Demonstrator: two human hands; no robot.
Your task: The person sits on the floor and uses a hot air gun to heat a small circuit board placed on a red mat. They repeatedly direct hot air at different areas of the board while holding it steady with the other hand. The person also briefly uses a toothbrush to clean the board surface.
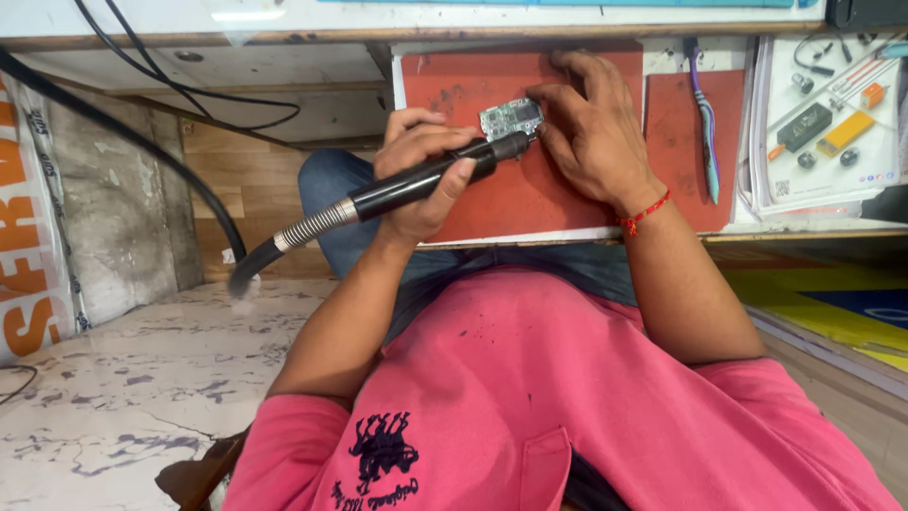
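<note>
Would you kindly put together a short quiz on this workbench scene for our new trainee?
1. True or false: the left hand grips the black handpiece, which ends in a coiled metal hose.
2. Multiple choice: the small circuit board lies on A) a red mat, B) a blue tray, C) the floor.
3. Fill in: the right hand, fingers touching the board, wears a red ____ at the wrist.

Key: 1 true; 2 A; 3 thread band.
</note>
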